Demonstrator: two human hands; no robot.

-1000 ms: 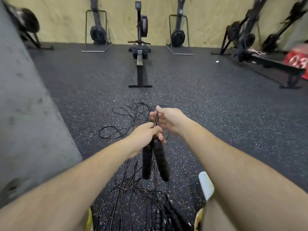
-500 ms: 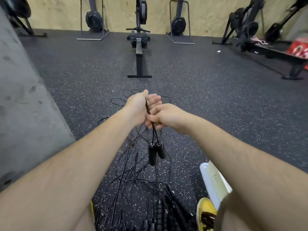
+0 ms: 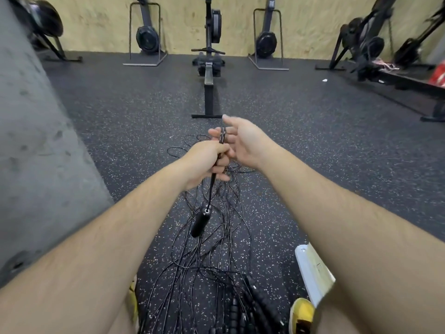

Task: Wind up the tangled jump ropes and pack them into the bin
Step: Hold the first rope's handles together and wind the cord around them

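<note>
Head view, both forearms extended toward 12 o'clock. My left hand [image 3: 207,162] is closed in a fist round a gathered bundle of thin black jump rope [image 3: 222,137], whose doubled end stands up out of the top of the fist toward 12 o'clock. From the underside of the fist the strands drop toward 6 o'clock and end in a black handle [image 3: 200,223], which hangs clear of the floor, tilted toward 7 o'clock. My right hand [image 3: 244,141] lies just beside the left at its 2 o'clock, palm turned inward, fingers [image 3: 230,138] straight and spread, gripping nothing; the upright rope end crosses in front of these fingers, and I cannot tell whether it touches them. Below the hands, the remaining tangle of ropes [image 3: 216,251] lies spread on the speckled rubber floor [image 3: 325,153], running from the fist toward 6 o'clock, where several ribbed black handles [image 3: 260,302] lie together at the lower edge. At 4 o'clock of the tangle, a corner of the white bin [image 3: 313,268] shows beside my right forearm, with a yellow shoe [image 3: 302,309] just below it. A rowing machine [image 3: 209,75] stands at 12 o'clock before the plywood wall [image 3: 96,22]; a grey concrete surface [image 3: 36,145] fills the 9 o'clock side.
</note>
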